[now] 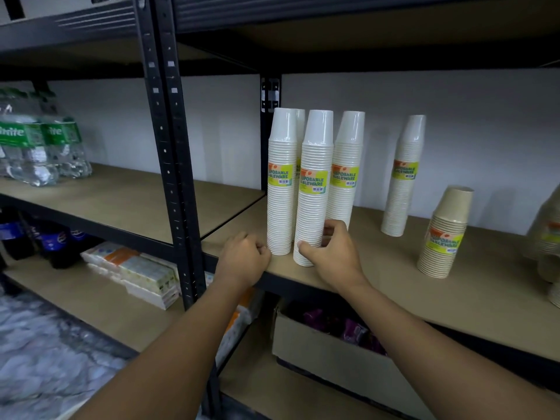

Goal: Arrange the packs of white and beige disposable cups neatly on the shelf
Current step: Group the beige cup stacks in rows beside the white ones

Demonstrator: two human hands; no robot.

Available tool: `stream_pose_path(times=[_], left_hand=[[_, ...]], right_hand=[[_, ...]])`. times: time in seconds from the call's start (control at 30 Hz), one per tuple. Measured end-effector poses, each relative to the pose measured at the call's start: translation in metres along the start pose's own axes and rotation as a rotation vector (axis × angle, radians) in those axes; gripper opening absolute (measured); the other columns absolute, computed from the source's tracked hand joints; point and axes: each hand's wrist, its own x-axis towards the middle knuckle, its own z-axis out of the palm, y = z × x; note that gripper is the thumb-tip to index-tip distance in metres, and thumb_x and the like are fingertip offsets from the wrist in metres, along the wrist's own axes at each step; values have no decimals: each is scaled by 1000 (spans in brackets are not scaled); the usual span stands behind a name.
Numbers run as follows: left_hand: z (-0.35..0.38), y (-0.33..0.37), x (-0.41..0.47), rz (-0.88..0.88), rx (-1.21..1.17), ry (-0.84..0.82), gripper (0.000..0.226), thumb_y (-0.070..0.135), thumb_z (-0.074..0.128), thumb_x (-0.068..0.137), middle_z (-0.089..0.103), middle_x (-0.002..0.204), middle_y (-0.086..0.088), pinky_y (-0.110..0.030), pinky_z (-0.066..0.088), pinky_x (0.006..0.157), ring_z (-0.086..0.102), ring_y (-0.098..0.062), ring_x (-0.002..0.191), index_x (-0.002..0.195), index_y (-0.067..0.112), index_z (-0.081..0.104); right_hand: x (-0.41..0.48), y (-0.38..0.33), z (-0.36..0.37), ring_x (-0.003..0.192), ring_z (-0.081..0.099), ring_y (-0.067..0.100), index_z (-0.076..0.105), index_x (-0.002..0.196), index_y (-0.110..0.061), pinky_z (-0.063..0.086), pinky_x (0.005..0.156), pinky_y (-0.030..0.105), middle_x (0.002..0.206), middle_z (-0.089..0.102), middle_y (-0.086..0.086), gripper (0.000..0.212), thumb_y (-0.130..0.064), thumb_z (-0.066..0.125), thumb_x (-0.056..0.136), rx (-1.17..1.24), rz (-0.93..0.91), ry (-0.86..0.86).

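Fingers (333, 231) of the right hand (330, 253) wrap the base of the front white cup pack (313, 189), probably to square it on the shelf (378, 262). The left hand (245, 256) is curled and holds nothing; the neighbouring white pack (280, 183) stands just beyond its knuckles.

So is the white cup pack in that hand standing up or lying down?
Standing up. The white pack rests bottom-down on the shelf, while the right hand grips its lower end.
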Motion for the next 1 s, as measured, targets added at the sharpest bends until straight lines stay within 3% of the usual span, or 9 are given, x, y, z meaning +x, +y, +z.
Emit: stream_pose_path(times=[0.4, 1.0], left_hand=[[0, -2, 1, 6, 13, -18, 21, 26, 53, 89, 61, 103, -8, -42, 47, 90, 55, -28, 99, 93, 12, 68], [0, -2, 0, 3, 6, -15, 24, 28, 55, 90, 61, 103, -7, -42, 48, 89, 55, -28, 99, 95, 10, 69]], right_hand=[[3, 2, 8, 96, 57, 9, 56, 130, -16, 45, 82, 24, 118, 54, 0, 61, -31, 78, 75, -89, -39, 61], [5, 3, 8, 95, 53, 5, 59, 123, -14, 39, 78, 19, 110, 55, -8, 50, -30, 78, 79, -89, -50, 85]])
